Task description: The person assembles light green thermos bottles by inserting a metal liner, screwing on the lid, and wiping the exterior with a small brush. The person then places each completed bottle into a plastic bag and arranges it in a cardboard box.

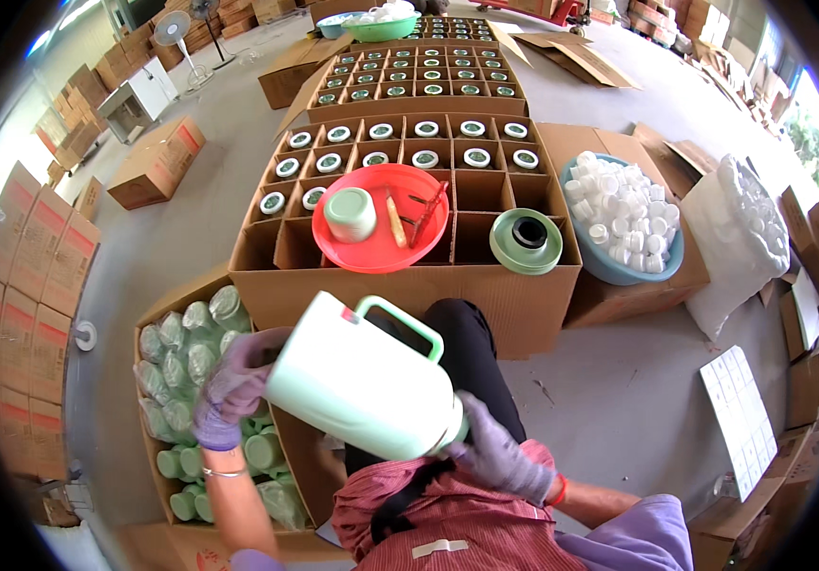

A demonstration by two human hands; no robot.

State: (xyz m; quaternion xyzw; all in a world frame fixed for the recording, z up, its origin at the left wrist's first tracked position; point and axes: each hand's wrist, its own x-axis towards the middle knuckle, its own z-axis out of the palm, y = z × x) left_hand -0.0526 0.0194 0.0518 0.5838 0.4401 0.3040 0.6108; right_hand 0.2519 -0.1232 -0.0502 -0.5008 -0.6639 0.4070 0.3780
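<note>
A big pale green jug (367,381) is in the middle of the frame, tipped on its side with its handle (414,322) up. Its wide end points left and its thin end points down to the right. The right hand (503,455) is wrapped around the thin end, holding on. The left hand (238,381) is curled at the wide end, but I can't tell how tightly it grips, because the jug hides some fingers. The step now looks like handling this one jug. The next move seems to need both hands working together, so the jug can turn or lift without slipping. It should also miss the tall box (409,300) just above, where a red dish (362,257) and a round green part (528,255) sit on top. An open box (167,481) of green things is at the lower left.
</note>
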